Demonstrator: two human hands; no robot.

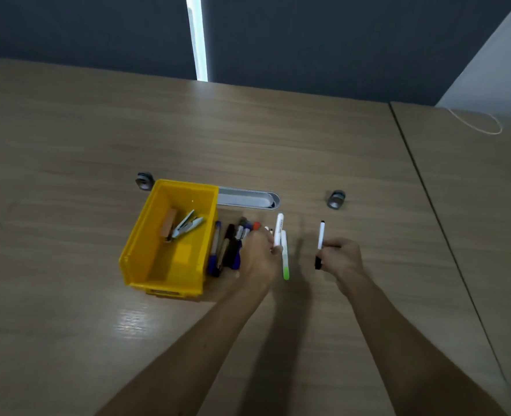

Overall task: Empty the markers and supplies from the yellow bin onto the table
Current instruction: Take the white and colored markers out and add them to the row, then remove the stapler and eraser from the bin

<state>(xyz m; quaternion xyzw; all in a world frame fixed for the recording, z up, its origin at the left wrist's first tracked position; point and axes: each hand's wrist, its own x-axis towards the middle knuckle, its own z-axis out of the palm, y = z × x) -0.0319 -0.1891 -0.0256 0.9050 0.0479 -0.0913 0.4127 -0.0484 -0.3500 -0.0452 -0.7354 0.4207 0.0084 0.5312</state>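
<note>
The yellow bin [146, 235] stands on the wooden table [278, 139], left of centre. Inside it lie a stapler [186, 224], a tan eraser block [169, 224] and a yellow pad [182, 253]. Several markers [230, 247] lie in a bunch on the table just right of the bin. My left hand [258, 256] rests over that bunch and is shut on a white marker [278, 228]. A green-capped marker [284, 259] lies beside it. My right hand [342, 258] holds a thin white marker with black cap [320, 235] upright, further right.
A grey oval cable slot [248, 199] is set into the table behind the bin. Two round grey fittings [335, 199] [143, 181] sit at either side. A seam [428, 199] divides the table on the right, with a thin cord [482, 121] at the far right.
</note>
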